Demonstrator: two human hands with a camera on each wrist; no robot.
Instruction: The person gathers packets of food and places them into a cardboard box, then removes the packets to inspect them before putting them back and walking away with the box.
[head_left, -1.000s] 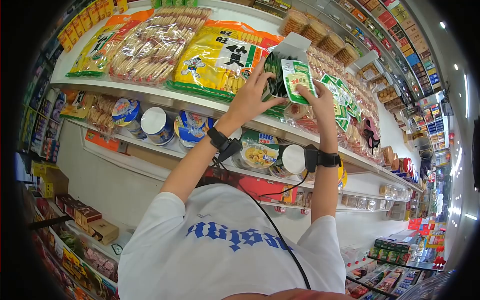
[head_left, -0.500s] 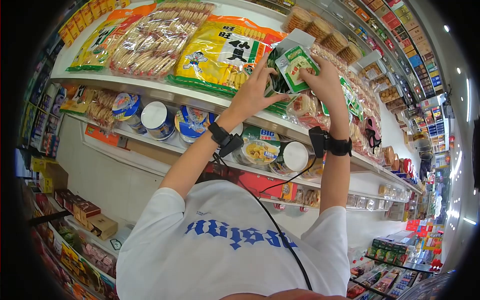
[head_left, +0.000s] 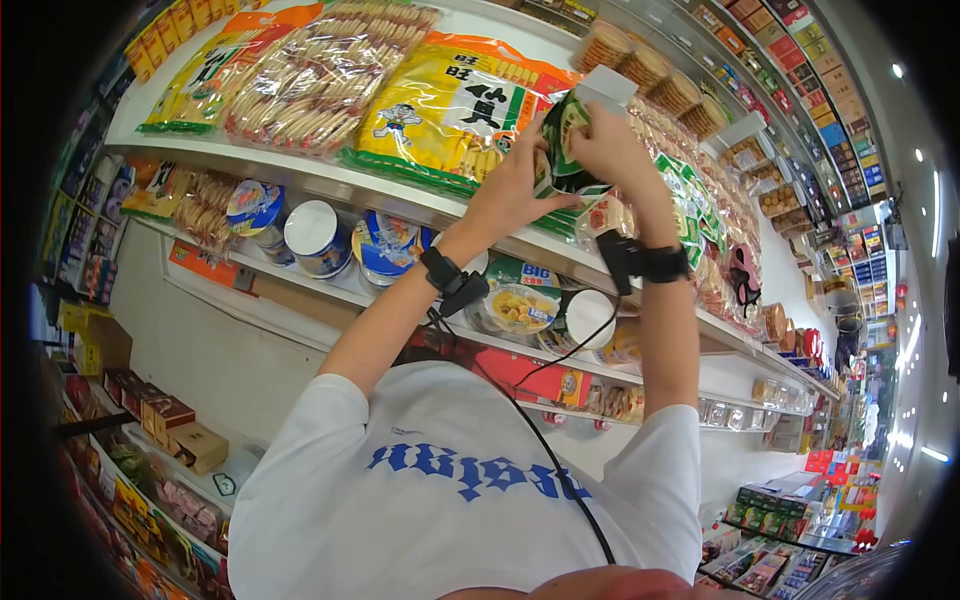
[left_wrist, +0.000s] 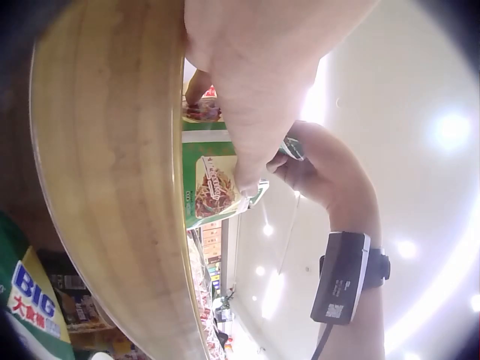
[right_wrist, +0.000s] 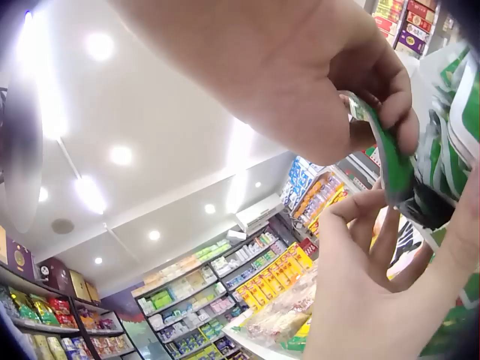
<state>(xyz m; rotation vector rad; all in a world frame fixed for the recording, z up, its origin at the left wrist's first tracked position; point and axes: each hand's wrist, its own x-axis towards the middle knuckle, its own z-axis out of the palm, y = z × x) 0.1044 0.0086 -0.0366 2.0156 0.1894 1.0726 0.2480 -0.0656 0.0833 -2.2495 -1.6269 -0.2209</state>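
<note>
My left hand (head_left: 512,192) grips an open display box (left_wrist: 214,184) by its side. The box is green, with a picture of food on its front and a raised white flap (head_left: 608,88). Several green sachets (right_wrist: 448,154) stand packed inside. Between thumb and fingers, my right hand (head_left: 612,152) pinches one green sachet (right_wrist: 391,161), its lower edge in the box opening beside the others. In the right wrist view, the fingers of my left hand (right_wrist: 367,292) show just below that sachet. My right hand covers part of the box in the head view.
More green sachets (head_left: 690,205) lie on packs to the right of the box. Left of it are a large yellow snack bag (head_left: 425,115) and a clear bag of sticks (head_left: 325,75). Instant noodle tubs (head_left: 312,238) line the lower shelf, beneath the upper shelf's front edge (head_left: 300,165).
My right hand has moved left and over the box, bringing the sachet from in front of the opening into it. The sachet has turned more edge-on. My left hand keeps its hold.
</note>
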